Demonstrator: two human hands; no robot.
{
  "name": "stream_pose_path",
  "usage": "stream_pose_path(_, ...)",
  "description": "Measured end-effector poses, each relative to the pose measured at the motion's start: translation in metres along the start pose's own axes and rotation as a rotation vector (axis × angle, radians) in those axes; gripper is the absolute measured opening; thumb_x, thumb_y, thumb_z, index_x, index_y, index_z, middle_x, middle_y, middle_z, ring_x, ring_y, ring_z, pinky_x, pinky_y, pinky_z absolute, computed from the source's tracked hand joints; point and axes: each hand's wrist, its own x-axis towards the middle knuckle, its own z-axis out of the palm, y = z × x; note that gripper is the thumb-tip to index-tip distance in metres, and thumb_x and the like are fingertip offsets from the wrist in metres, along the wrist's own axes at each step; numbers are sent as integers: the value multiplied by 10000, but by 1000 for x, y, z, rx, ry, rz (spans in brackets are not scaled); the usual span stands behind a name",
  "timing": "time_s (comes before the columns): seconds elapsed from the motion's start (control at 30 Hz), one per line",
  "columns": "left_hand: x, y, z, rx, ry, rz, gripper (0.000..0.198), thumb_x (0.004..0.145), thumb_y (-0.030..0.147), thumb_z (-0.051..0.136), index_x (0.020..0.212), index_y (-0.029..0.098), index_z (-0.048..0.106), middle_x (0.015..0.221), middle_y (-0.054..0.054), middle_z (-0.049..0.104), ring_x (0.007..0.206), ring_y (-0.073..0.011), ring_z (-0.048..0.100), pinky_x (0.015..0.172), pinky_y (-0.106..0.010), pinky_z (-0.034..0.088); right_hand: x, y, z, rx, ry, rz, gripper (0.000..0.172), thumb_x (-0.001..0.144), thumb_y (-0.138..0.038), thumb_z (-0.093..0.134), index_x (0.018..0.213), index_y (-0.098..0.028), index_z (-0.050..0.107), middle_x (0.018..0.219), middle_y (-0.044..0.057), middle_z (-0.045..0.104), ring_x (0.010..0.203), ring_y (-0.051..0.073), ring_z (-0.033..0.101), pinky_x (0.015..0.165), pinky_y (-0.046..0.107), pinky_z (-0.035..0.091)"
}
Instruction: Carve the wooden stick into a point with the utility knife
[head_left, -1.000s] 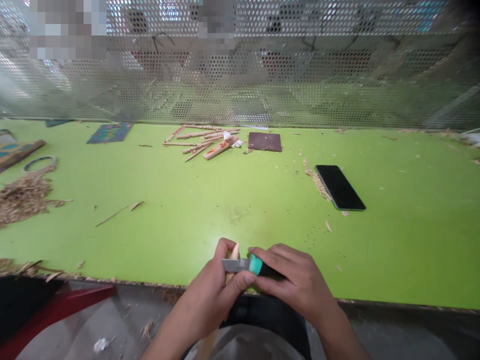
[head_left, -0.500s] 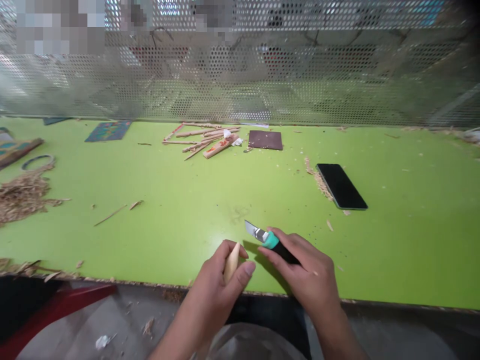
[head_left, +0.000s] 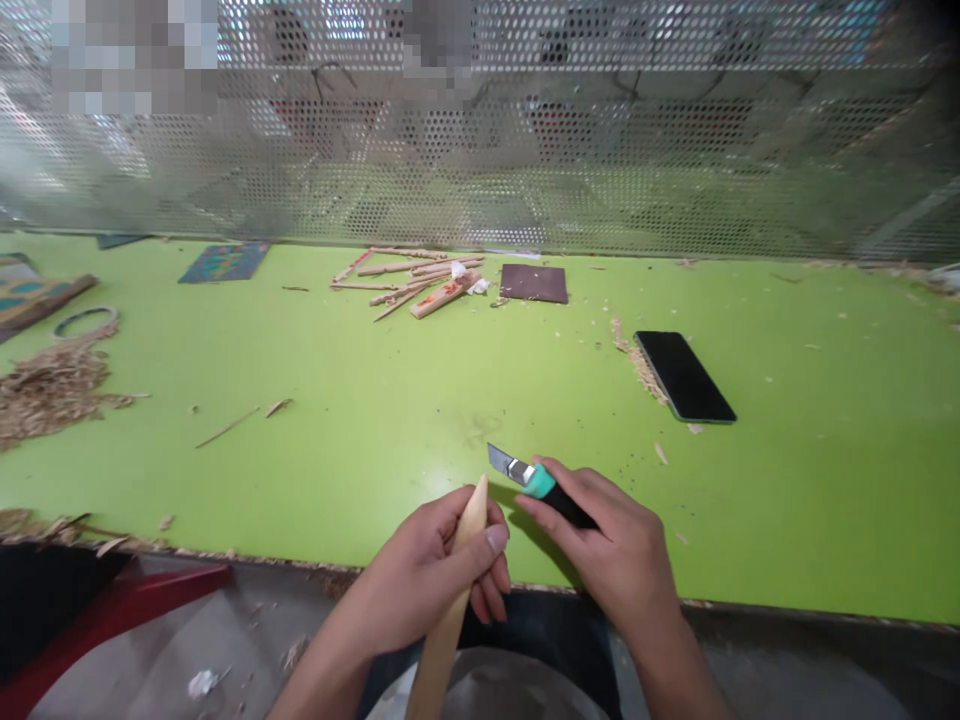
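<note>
A pale wooden stick (head_left: 442,640) with a tapered tip lies in my left hand (head_left: 442,560), the thumb pressed along its upper face. Its lower end runs down toward my lap and out of the picture. My right hand (head_left: 607,530) is closed round the black and teal handle of a utility knife (head_left: 541,485). The bare blade points up and left, just beyond the stick's tip and apart from it. Both hands are above the front edge of the green table (head_left: 360,450).
A black phone (head_left: 685,376) lies to the right beside wood shavings. Carved sticks (head_left: 420,268) and a brown sandpaper sheet (head_left: 534,283) are at the back, before a perforated metal screen (head_left: 480,170). On the left are a shavings heap (head_left: 56,390) and a tape ring (head_left: 85,321).
The left hand has turned, so the stick's long shaft shows below it and its tip sits slightly higher. My right hand and the knife have barely moved.
</note>
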Motion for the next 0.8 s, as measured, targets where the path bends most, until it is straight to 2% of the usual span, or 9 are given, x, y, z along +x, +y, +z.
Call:
stream_pose_path(0.13,1,-1,7,19,47,-27,435,1011,603,655,1032,177,569,713,-1,691,550,-134,684,541,-232,556,0,1,1,14,-13,-19,276,1045,-335,707,1291,-213,732,1027,97,821,857,222,779,783,325,589)
stream_pose_path(0.27,1,1,11,113,137,-50,474,993,650,646,976,181,583,594,41,623,419,-92,545,419,-180,413,-2,1,3,46,-1,-33,274,1053,-349,692,1291,-218,733,1033,101,821,863,225,779,786,330,594)
stream_pose_path(0.4,0,3,10,185,199,30,418,1034,586,624,1011,168,620,536,93,489,426,-66,415,467,-193,340,-2,1,3,58,-3,-48,280,1052,-348,693,1295,-216,733,1023,101,821,850,224,774,778,338,598)
stream_pose_path(0.47,-1,2,7,154,182,89,405,1060,561,599,1086,158,628,595,91,457,494,-67,402,520,-204,343,-2,1,3,58,-6,-52,280,1055,-342,689,1300,-214,731,1016,102,820,847,226,771,773,342,596)
stream_pose_path(0.6,-3,-4,-1,-65,55,118,402,1085,565,557,1213,184,568,735,72,406,610,-83,396,565,-199,376,-1,0,0,60,-29,-68,289,1053,-346,697,1304,-204,718,1026,103,815,856,222,771,782,332,594)
stream_pose_path(0.67,-4,-6,-4,-162,23,97,389,1079,576,558,1215,213,528,806,54,412,663,-105,438,562,-208,461,-1,0,-1,57,-60,-86,307,1060,-369,686,1312,-195,710,1037,107,815,866,222,773,784,325,594)
stream_pose_path(0.73,-7,-8,-5,-127,24,74,387,1087,592,525,1221,230,495,803,52,445,656,-117,485,569,-236,531,0,0,-2,45,-95,-102,332,1068,-402,668,1317,-187,710,1036,110,816,876,229,774,781,328,592)
stream_pose_path(0.8,-10,-7,-4,-13,34,47,388,1097,611,484,1208,239,473,754,64,479,586,-109,514,544,-233,524,1,-1,-2,31,-120,-108,348,1074,-420,654,1314,-176,716,1030,116,814,886,237,770,781,336,587)
